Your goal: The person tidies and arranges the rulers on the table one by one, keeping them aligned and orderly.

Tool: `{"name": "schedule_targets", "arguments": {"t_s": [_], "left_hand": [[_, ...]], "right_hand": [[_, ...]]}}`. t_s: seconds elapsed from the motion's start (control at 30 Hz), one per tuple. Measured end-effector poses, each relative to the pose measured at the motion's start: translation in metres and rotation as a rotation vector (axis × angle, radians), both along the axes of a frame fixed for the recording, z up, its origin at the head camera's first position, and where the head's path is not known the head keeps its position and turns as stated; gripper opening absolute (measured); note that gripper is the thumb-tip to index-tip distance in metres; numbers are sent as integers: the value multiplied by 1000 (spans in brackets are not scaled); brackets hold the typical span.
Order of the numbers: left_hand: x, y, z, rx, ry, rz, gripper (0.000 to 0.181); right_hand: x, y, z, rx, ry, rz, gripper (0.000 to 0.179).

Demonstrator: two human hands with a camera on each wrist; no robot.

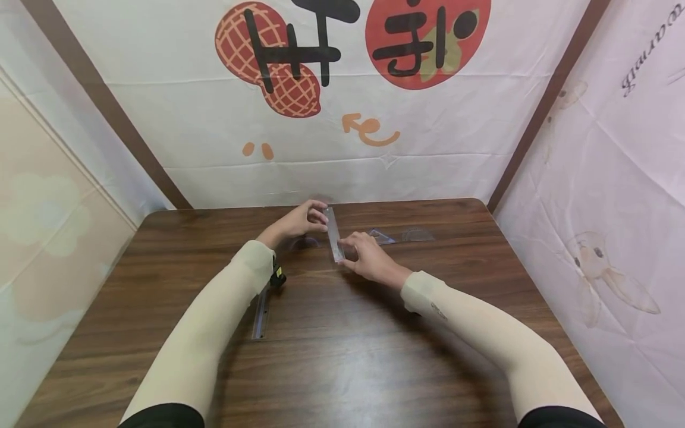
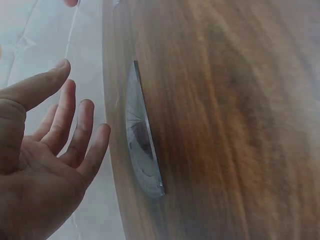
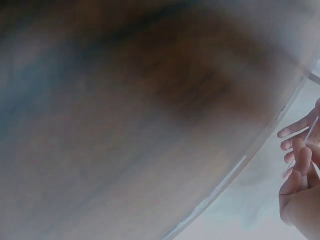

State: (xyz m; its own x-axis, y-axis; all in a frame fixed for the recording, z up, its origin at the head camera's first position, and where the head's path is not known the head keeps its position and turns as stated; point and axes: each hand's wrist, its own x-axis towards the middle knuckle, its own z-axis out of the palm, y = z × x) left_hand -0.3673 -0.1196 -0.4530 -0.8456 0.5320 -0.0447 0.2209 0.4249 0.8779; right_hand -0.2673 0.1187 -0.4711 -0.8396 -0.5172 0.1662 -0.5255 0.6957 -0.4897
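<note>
The ruler is held up between the two hands, above the far part of the wooden table; nearest, a second ruler lies by the left forearm, with a black tape measure partly hidden beside the sleeve. The right hand pinches the held ruler's near end; the left hand, thumb and fingers apart, is at its far end, contact unclear; a protractor, a set square and another protractor lie toward the back.
</note>
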Motion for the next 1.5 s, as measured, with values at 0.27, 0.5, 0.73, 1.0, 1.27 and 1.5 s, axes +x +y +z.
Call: {"name": "schedule_targets", "arguments": {"t_s": [0.27,0.5,0.73,1.0,1.27,1.5], "left_hand": [[10,-10,2,-80,71,-48,62],[21,-21,4,-156,157,-52,60],[34,-30,3,-189,184,-51,60],[51,-42,-2,-235,245,-53,58],[67,-54,-8,-306,256,-74,60],[76,-58,-8,-319,241,-80,59]], "right_hand": [[12,-1,-2,-41,41,54,51],[27,-6,0,-50,45,87,50],[42,-13,4,-20,41,130,51],[55,-18,2,-25,69,182,48],[65,-24,0,5,119,260,48],[74,-28,1,33,80,289,48]]}}
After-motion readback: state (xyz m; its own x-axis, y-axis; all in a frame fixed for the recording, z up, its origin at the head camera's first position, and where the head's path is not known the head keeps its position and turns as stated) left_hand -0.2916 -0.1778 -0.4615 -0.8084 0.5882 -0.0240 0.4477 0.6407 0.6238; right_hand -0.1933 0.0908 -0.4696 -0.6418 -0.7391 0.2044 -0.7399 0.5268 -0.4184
